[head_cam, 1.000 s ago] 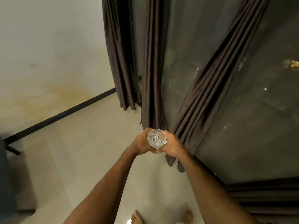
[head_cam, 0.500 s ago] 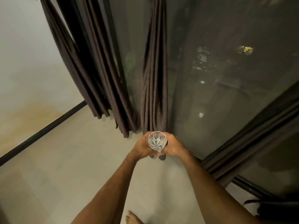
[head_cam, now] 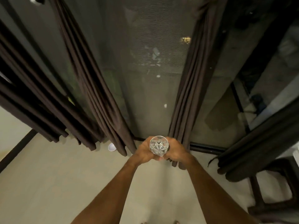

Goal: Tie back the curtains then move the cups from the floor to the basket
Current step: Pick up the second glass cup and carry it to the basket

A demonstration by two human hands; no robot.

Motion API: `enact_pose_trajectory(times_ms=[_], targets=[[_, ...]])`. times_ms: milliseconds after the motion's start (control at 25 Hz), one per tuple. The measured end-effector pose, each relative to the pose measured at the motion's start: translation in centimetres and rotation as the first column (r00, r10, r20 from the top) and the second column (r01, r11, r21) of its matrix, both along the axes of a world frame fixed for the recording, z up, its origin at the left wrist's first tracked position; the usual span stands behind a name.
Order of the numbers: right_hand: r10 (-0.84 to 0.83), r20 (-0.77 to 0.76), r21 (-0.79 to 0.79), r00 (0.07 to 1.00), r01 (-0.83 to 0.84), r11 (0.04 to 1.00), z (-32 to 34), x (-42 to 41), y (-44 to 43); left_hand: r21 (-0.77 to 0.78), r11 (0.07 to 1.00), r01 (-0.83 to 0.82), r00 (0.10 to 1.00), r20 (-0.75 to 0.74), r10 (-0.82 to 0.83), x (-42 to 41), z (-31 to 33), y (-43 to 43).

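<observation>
A clear cut-glass cup (head_cam: pixel 158 145) is held upright in front of me, its star-patterned bottom visible through the mouth. My left hand (head_cam: pixel 144 152) wraps its left side and my right hand (head_cam: pixel 176 149) wraps its right side, both closed on it. Dark brown curtains hang in gathered bunches: one (head_cam: pixel 100 88) to the left of the cup, one (head_cam: pixel 187 94) just behind my right hand, more (head_cam: pixel 29 94) at far left. A small white cup (head_cam: pixel 112 146) stands on the floor near the left curtain's hem. No basket is in view.
A mesh-screened glass door (head_cam: pixel 145 62) fills the wall ahead, with a dark sliding track (head_cam: pixel 205 147) at its foot. A dark wooden stool or stand (head_cam: pixel 275 188) sits at the right. Beige tiled floor (head_cam: pixel 64 183) spreads left and below; a black skirting (head_cam: pixel 17 149) runs at left.
My view has swung right along the window: the curtains shifted left, another gathered curtain, the white cup on the floor and the dark stand came into view. Both hands keep holding the glass.
</observation>
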State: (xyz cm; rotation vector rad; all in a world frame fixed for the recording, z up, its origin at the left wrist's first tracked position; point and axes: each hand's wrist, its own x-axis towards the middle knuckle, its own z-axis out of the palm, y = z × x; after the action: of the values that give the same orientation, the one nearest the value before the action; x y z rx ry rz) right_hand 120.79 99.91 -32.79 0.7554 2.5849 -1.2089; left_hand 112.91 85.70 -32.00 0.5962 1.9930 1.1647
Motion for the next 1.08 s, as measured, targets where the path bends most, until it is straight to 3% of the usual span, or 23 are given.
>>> enact_pose_trajectory(times_ms=[200,320,440,680,840,1080], targets=[[-0.193,0.041,-0.032,0.98,0.194,0.98,0.5,5.9,1.6,-0.034,0.972,0.233,0.972,-0.028,-0.233,2.3,0.2,4.0],[-0.365,0.003,-0.086,0.931,0.364,0.928,0.9,10.4,1.3,-0.058,0.895,0.443,0.895,-0.037,-0.445,4.7,0.3,6.3],[-0.5,0.019,-0.013,0.866,0.5,0.866,0.9,15.6,0.6,-0.069,0.793,0.605,0.793,-0.037,-0.608,8.5,0.5,8.2],[-0.613,0.06,0.104,0.788,0.606,0.789,0.4,25.1,0.4,-0.123,0.652,0.748,0.651,-0.059,-0.757,17.2,-0.3,11.4],[-0.751,0.049,0.073,0.659,0.747,0.66,-0.1,31.4,2.3,-0.149,0.557,0.817,0.545,-0.115,-0.831,24.0,1.3,14.5],[-0.778,0.024,0.1,0.627,0.773,0.626,0.8,42.9,7.6,-0.136,0.513,0.848,0.498,-0.133,-0.857,35.2,1.7,21.1]])
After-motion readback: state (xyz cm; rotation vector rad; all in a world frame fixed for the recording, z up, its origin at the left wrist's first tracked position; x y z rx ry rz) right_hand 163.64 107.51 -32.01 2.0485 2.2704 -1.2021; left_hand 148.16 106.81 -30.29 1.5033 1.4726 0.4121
